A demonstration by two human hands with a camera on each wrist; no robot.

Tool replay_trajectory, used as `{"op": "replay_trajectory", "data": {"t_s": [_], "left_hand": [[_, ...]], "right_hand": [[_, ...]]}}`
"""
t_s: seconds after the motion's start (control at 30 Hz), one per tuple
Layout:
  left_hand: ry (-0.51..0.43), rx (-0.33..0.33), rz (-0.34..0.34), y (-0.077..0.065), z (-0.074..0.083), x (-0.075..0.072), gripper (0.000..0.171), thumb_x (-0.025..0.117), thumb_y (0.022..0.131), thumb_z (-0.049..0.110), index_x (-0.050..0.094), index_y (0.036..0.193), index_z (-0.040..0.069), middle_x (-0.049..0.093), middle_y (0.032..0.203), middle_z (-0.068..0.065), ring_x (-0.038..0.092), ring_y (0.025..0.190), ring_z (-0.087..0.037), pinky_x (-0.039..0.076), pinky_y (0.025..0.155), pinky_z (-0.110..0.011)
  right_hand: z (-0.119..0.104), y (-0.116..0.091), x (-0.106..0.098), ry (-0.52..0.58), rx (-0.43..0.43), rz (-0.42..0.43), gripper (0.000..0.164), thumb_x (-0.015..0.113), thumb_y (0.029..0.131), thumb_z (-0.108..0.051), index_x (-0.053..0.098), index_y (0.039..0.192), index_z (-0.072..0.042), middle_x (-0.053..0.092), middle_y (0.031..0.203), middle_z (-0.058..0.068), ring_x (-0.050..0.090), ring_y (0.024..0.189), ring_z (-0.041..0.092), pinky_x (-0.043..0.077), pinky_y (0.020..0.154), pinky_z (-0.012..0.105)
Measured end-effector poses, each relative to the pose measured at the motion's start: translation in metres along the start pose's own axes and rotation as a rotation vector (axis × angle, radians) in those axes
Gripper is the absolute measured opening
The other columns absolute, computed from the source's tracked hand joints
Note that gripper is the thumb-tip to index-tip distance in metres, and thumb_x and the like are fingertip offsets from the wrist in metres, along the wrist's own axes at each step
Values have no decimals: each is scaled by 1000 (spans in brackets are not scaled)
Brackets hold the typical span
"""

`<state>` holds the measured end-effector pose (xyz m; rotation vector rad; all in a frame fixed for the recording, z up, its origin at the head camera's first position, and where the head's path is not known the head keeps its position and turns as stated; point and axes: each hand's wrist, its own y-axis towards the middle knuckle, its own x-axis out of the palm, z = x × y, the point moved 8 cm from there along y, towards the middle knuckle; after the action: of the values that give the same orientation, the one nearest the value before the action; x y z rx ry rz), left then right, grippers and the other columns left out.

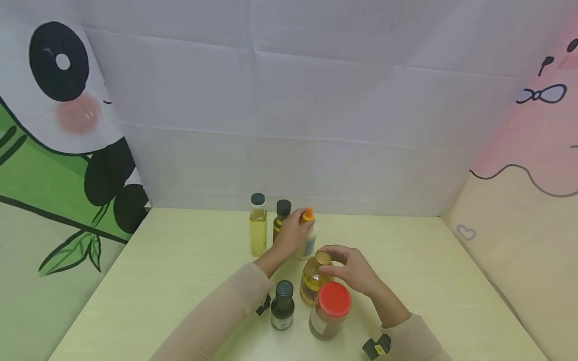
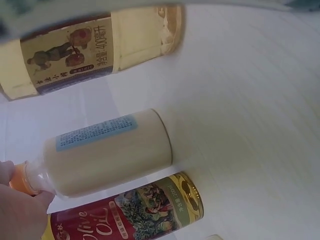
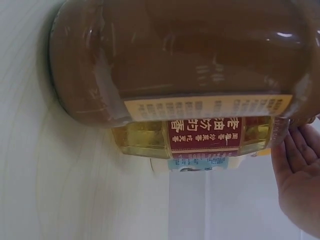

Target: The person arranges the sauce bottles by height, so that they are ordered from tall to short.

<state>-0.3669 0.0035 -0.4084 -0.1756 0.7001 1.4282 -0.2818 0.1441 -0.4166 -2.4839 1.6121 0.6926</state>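
Observation:
My left hand (image 1: pixel 291 235) pinches the orange cap of a cream-white squeeze bottle (image 2: pixel 110 152), which stands upright at the back. Beside it is a dark olive oil bottle (image 2: pixel 125 215), partly hidden by the hand in the head view. My right hand (image 1: pixel 354 271) holds a squat bottle of golden oil (image 1: pixel 310 281) by its gold cap, thumb on one side and fingers on the other. Directly in front of that bottle stands a brown-filled jar (image 3: pixel 190 55) with a red lid (image 1: pixel 334 299), covering part of it in the right wrist view.
A tall clear bottle of yellow oil (image 1: pixel 259 230) stands at the back left of the group. A small dark bottle (image 1: pixel 283 306) is near the left forearm. Everything stands on a pale wooden table (image 1: pixel 180 250) before a white cloth backdrop (image 1: pixel 316 100).

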Motion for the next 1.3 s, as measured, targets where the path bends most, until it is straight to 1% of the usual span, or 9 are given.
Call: {"op": "replay_trajectory", "data": {"t_s": [0.17,0.4,0.63,0.8,0.87,1.03,1.1,1.13,1.3], "left_hand": [[2,-1,-4,0,0,0,42,57,100,20,50,135,-2,56,129,-20,54,119,-33,43,99,-44],[-9,1,-14,-3,2,-1,43,57,100,20,49,136,-2,55,131,-20,53,121,-33,42,101,-45],[-28,10,-56,-8,3,-2,55,58,100,23,40,144,-4,45,142,-22,47,126,-37,38,103,-48],[-21,-17,-59,-15,1,-5,60,60,99,27,37,147,-1,42,146,-20,50,124,-39,41,100,-51],[-25,-30,-56,-17,1,-8,61,60,98,29,36,148,1,42,146,-19,50,123,-39,43,99,-51],[-58,-30,-58,-23,0,-13,65,60,98,33,35,149,2,40,148,-19,48,125,-40,43,99,-50],[-80,-27,-62,-25,0,-14,66,60,98,34,34,150,2,38,149,-18,47,126,-40,42,100,-49],[-90,-27,-63,-27,0,-15,66,60,98,34,34,150,2,37,150,-18,46,127,-40,41,101,-48],[-144,10,-68,-32,3,-19,64,59,99,32,35,148,-1,36,150,-19,43,130,-38,40,103,-44]], "right_hand": [[0,0,0,4,-11,2,36,75,87,-13,65,120,-3,67,115,8,60,111,30,42,98,54],[1,0,1,10,-16,2,36,75,87,-14,65,120,-2,67,113,8,60,110,32,39,98,61],[-1,1,0,-5,-11,10,36,75,87,-14,65,120,-3,67,114,8,60,110,31,42,98,55],[0,1,2,10,10,7,36,74,87,-10,64,120,-1,67,114,10,60,111,33,41,98,58],[-11,-1,2,10,15,5,35,73,87,-8,64,119,1,67,113,12,59,110,35,40,97,60],[-12,-2,2,12,1,6,36,74,87,-11,65,120,-1,67,113,10,60,110,33,41,98,58],[-3,0,1,16,0,8,37,74,87,-12,64,121,-2,67,115,9,60,111,31,41,98,57],[-3,0,2,15,1,7,37,74,87,-11,64,121,-1,67,115,10,60,111,32,41,98,58],[-16,-3,3,9,15,2,35,72,87,-5,63,120,4,66,114,15,58,111,38,39,97,62]]}}
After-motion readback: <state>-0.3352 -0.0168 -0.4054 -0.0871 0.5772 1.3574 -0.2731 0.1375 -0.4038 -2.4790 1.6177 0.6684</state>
